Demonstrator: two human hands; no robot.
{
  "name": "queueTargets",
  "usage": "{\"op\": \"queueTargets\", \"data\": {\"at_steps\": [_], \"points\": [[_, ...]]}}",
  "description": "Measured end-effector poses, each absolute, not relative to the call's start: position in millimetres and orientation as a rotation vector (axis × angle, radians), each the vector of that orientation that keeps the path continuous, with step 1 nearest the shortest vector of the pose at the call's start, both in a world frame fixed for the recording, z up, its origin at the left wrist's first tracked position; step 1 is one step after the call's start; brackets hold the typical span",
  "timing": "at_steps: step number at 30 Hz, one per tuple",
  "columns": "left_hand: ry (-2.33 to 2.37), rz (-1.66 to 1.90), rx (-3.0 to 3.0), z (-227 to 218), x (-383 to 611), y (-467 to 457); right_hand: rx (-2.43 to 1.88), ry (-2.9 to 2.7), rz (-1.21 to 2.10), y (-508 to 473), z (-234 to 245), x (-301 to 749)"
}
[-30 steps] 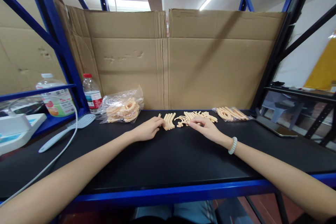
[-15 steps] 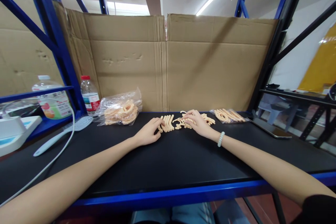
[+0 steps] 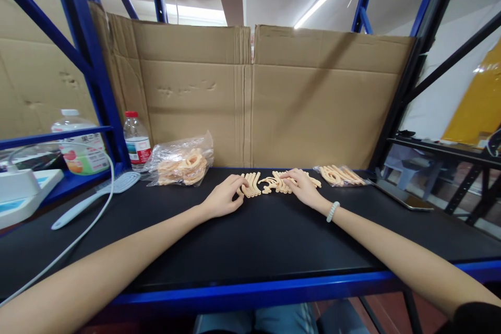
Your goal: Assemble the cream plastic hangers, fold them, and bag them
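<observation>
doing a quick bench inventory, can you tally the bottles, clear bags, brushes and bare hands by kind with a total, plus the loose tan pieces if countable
Red-capped bottle and white-capped bottle: 2 bottles
Left bag and right bag: 2 clear bags
Brush: 1
Left hand and right hand: 2 hands
Total: 7
Loose tan pieces: overlapping and partly covered, not countable

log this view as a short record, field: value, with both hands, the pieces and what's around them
left hand: fingertips at the left row of cream pieces; grip unclear
right hand: over the right cluster of cream pieces, fingers spread; grip unclear
right wrist: pale beaded bracelet
surface: black tabletop
left side: clear bag of pieces, red-capped bottle, brush
right side: flatter bag of pieces, dark flat object
behind: cardboard panels
</observation>
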State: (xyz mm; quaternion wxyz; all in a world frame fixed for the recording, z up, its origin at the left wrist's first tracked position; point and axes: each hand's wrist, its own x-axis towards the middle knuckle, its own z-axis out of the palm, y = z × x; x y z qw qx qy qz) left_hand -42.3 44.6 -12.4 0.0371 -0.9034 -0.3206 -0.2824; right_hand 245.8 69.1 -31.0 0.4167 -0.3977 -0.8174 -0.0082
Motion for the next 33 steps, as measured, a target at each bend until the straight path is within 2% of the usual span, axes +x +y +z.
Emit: {"op": "queueTargets", "data": {"at_steps": [5, 11, 15, 24, 27, 33], "points": [[-1.006, -0.784, -2.792, -11, -40, 41, -1.025, -2.058, -0.082, 69, -32, 247], [-1.128, -0.375, -2.914, -15, -27, 29, -0.893, -2.428, -0.269, 46, -27, 229], [-1.2, -0.183, -2.977, -16, -22, 27, -0.857, -2.596, -0.236, 41, -25, 222], [-1.219, -0.114, -2.979, -10, -32, 54, -0.765, -2.639, -0.219, 64, -25, 212], [-1.199, -0.288, -2.915, -12, -33, 55, -0.796, -2.573, -0.313, 62, -25, 211], [-0.76, -1.049, -2.608, 13, -28, 10, -0.743, -2.442, -0.39, 49, -23, 213]]}}
